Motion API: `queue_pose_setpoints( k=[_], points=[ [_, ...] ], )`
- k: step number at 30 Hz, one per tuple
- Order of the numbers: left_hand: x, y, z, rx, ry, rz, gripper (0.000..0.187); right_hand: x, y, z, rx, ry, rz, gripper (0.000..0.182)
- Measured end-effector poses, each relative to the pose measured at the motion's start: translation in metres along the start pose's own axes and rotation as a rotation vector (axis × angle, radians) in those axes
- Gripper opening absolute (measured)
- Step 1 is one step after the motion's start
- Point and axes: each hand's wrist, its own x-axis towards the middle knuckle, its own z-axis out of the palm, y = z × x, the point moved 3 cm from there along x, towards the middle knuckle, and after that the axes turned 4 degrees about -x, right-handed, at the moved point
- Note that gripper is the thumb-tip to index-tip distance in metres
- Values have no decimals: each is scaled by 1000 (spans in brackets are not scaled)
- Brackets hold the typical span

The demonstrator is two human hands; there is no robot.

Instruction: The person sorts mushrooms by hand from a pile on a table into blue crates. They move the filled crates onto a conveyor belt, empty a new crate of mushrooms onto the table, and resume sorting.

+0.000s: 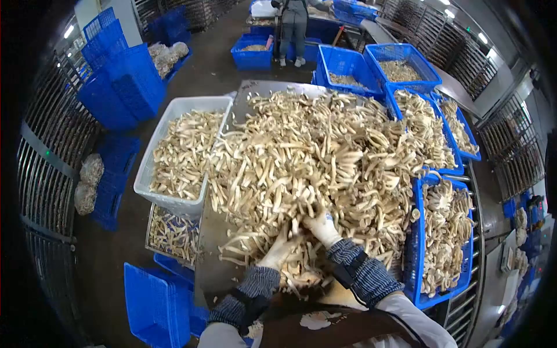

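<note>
A large heap of pale, long-stemmed mushrooms (278,168) covers the metal table (212,255) in front of me. My left hand (279,250), in a white glove and grey knitted cuff, reaches into the near edge of the heap, its fingers closed on mushrooms. Just to its right, my right hand (322,228), also gloved, curls its fingers around mushrooms there. Stems and caps partly hide the fingertips of both hands. Loose mushrooms lie below and between my hands, close to my brown apron (342,327).
Left of the heap stands a white tub (200,104) of mushrooms, above a tray of small pieces (174,232). Blue crates (415,255) of mushrooms line the right side by a roller conveyor (473,290). Blue crates (156,301) sit lower left. A person (293,29) stands far ahead.
</note>
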Motion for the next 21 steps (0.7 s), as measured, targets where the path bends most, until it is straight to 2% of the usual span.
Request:
queue_pose_setpoints(
  k=[1,2,4,5,7,8,9,10,11,13,15,16,17,19,20,21],
  points=[
    [-21,31,20,-72,6,-106,107,-11,-28,-9,32,-154,101,73],
    [-18,28,18,-71,40,-111,101,-20,-3,8,-80,-54,-190,60],
    [-13,21,16,-69,108,-121,89,-33,-12,-8,-51,-91,202,55],
    [-27,40,23,-134,197,-102,84,-43,-11,-19,-8,-17,4,57],
    [-11,6,-6,7,224,117,67,-73,2,-51,329,-66,377,59],
    [-3,-11,-20,80,246,225,58,-90,17,-66,300,54,317,54],
    [-7,-12,-30,373,273,225,52,-104,16,-84,239,-82,584,55],
    [-12,-23,-35,358,381,365,40,-126,43,-80,337,215,552,57],
    [-6,-42,-47,439,365,333,40,-144,92,-80,218,158,417,59],
    [-26,-15,-36,634,392,318,39,-173,125,-80,-268,-80,553,68],
    [-16,-32,-44,781,404,330,41,-171,95,-72,-227,-352,744,75],
    [-10,-39,-48,790,414,322,40,-169,112,-60,-291,-338,654,81],
    [-12,-28,-47,710,364,290,41,-153,77,-55,-243,-365,909,82],
    [0,-34,-63,418,275,251,45,-127,56,-40,246,-569,559,43],
    [-2,-31,-68,491,347,211,53,-117,58,-20,455,-564,473,45],
    [-15,-10,-61,364,443,153,60,-106,69,0,784,-520,511,49]
  ],
)
